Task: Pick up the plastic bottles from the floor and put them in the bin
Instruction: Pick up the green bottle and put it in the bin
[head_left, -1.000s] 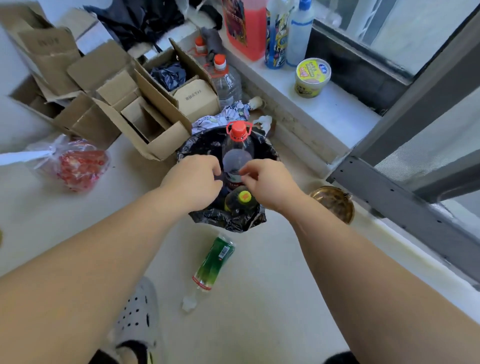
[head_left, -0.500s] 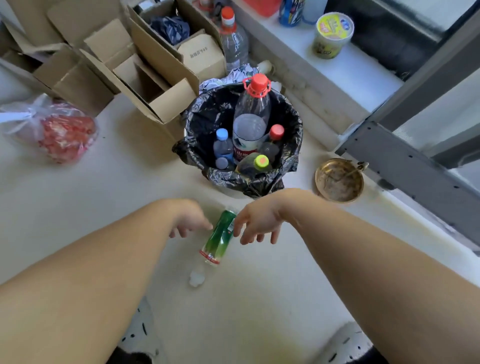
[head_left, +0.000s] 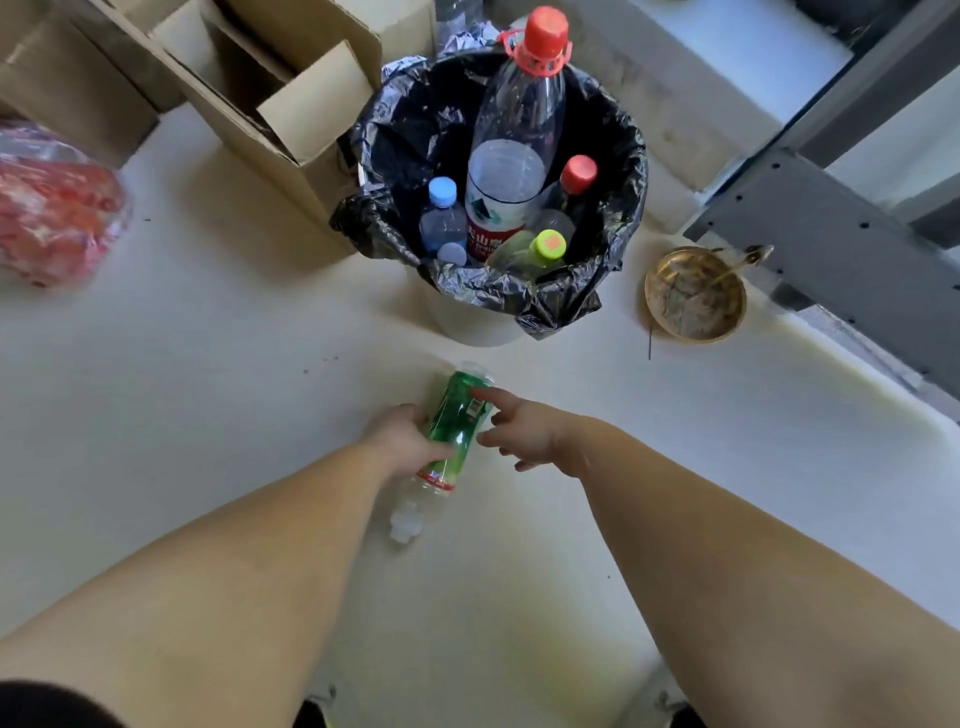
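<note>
A green-labelled plastic bottle (head_left: 453, 421) lies on the pale floor, its white cap toward me. My left hand (head_left: 402, 441) wraps around its left side with the fingers curled on the label. My right hand (head_left: 522, 431) is at its right side, fingers apart, the index fingertip touching the label's far end. Just beyond stands the bin (head_left: 621, 171) lined with a black bag. Inside it stand a tall clear bottle with a red cap (head_left: 511, 156), a small blue-capped bottle (head_left: 441, 218), a red-capped bottle (head_left: 576, 179) and a yellow-green-capped one (head_left: 545, 247).
Open cardboard boxes (head_left: 291, 98) stand left of the bin. A clear bag with red contents (head_left: 47, 208) lies at the far left. A brass bowl (head_left: 693, 293) sits on the floor right of the bin, beside a grey metal frame (head_left: 831, 244).
Both hands came down from the bin's rim to the floor and reached the green bottle. My left hand has closed around it; the view has tilted downward.
</note>
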